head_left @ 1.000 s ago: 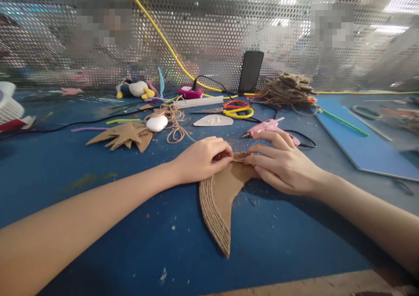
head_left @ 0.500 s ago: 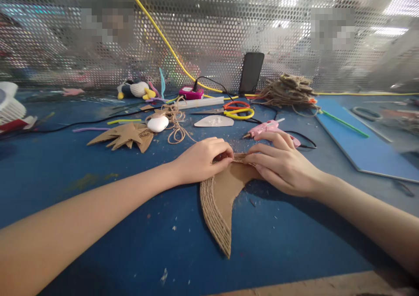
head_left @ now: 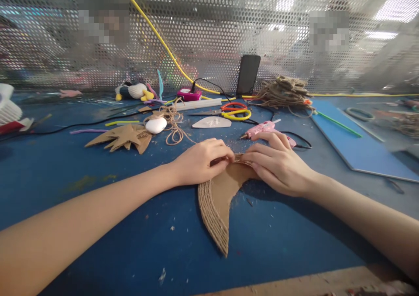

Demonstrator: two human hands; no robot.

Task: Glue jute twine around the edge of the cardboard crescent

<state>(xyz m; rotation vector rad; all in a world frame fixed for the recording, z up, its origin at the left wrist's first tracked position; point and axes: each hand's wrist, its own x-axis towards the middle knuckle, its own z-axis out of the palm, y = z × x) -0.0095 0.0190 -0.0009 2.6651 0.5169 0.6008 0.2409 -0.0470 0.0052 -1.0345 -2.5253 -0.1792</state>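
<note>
A crescent-shaped cardboard piece [head_left: 218,200] lies flat on the blue table [head_left: 98,165], its outer curve covered with rows of jute twine. My left hand [head_left: 201,160] is curled, its fingertips pinching the twine at the crescent's upper edge. My right hand [head_left: 278,165] rests on the crescent's right tip, fingers pressed down on the twine rows next to the left fingertips. The two hands almost touch at the top of the crescent.
A pink glue gun [head_left: 265,129] with a black cord lies just behind my right hand. Further back are scissors [head_left: 234,110], a loose twine coil [head_left: 173,121], a white oval [head_left: 156,125], cardboard star shapes [head_left: 122,138], a twine heap [head_left: 284,93], a phone [head_left: 248,74] and a blue board [head_left: 360,143]. A perforated metal screen closes the back.
Nothing on the table has moved. Both hands keep pressing the twine at the same spot, and the view has shifted slightly.
</note>
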